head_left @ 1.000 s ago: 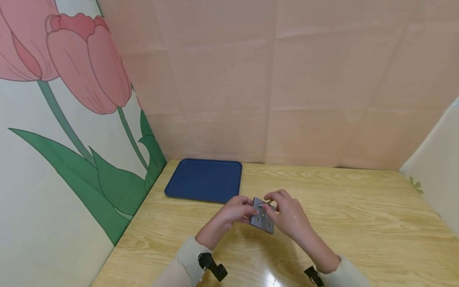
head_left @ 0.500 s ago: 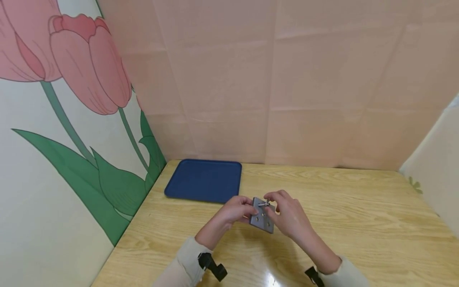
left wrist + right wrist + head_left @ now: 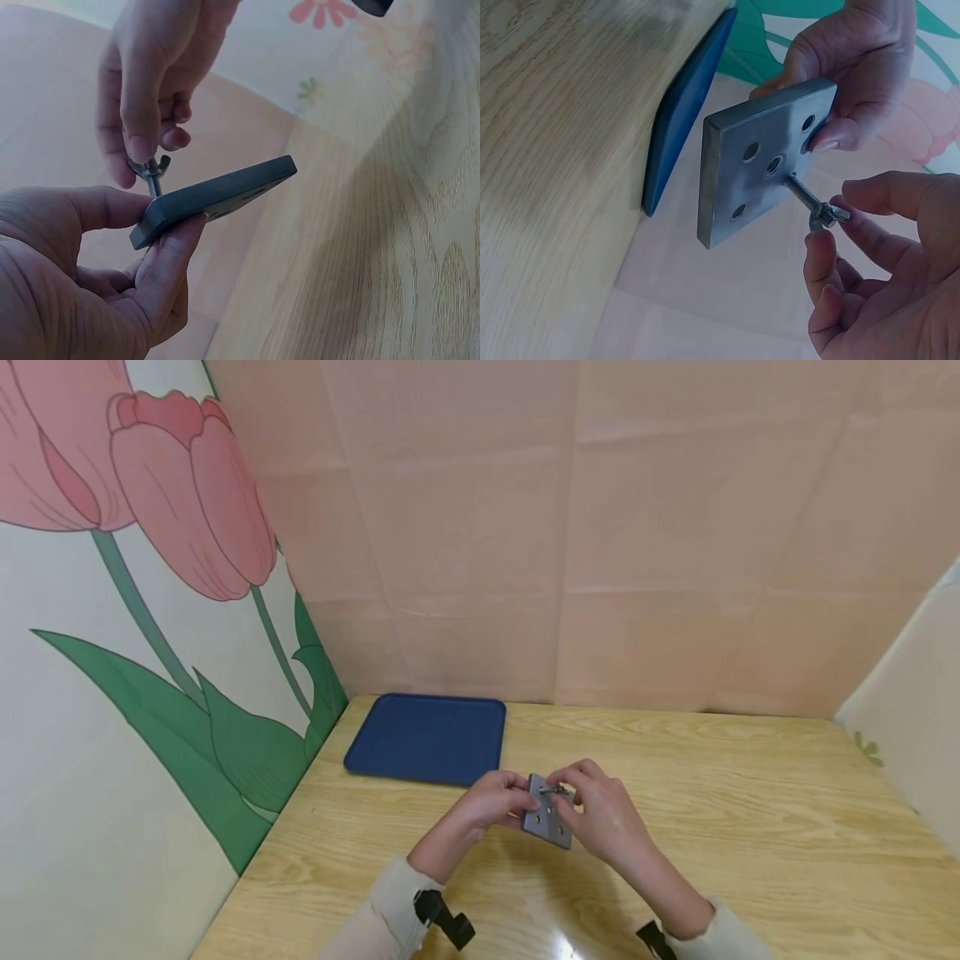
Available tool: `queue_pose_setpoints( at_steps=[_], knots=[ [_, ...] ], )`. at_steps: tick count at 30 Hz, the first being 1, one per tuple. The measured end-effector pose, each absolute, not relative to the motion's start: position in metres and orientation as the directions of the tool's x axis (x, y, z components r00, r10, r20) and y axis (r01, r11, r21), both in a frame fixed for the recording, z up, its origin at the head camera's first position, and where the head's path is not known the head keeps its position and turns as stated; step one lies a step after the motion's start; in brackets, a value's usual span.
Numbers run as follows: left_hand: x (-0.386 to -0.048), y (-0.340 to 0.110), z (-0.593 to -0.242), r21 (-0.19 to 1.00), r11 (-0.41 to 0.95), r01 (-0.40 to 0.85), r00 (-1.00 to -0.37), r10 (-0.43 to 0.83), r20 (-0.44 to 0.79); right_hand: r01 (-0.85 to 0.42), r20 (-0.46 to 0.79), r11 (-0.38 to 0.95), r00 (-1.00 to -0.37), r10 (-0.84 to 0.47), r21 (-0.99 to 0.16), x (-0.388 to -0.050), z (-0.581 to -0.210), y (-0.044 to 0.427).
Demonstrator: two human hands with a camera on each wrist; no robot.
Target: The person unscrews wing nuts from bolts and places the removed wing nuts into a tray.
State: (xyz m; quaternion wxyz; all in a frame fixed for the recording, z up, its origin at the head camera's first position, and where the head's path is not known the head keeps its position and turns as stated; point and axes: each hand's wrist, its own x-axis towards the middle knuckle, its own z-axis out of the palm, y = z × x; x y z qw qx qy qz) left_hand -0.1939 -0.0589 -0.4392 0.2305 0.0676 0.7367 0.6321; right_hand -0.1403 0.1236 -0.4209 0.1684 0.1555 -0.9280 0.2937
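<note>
Your left hand [image 3: 491,802] is gripping the metal plate [image 3: 757,176] by one edge, and you're holding it up above the table [image 3: 750,793]. Your right hand [image 3: 600,814] is pinching the winged screw [image 3: 807,197], which is standing in the corner hole nearest your left grip.

As I judge it, you're only partway along: the screw's tip is entering the plate, but a long stretch of thread is showing between the plate and your right fingertips. Whether you're driving it in or backing it out, I can't tell. The four other holes [image 3: 751,151] are holding nothing. The blue tray [image 3: 427,739] is lying beyond your left grip.

Compared with half a second ago, your right fingertips are closing nearer around the wings, while your left grip is staying put.
</note>
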Motion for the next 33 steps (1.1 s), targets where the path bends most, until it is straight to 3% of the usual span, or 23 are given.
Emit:
queue_pose_setpoints(
  at_steps=[33],
  knots=[
    [-0.2, -0.053, -0.444, 0.967, 0.177, -0.184, -0.889, 0.389, -0.241, -0.354, 0.402, 0.777, -0.904, -0.143, -0.521, -0.154, -0.429, 0.132]
  ],
)
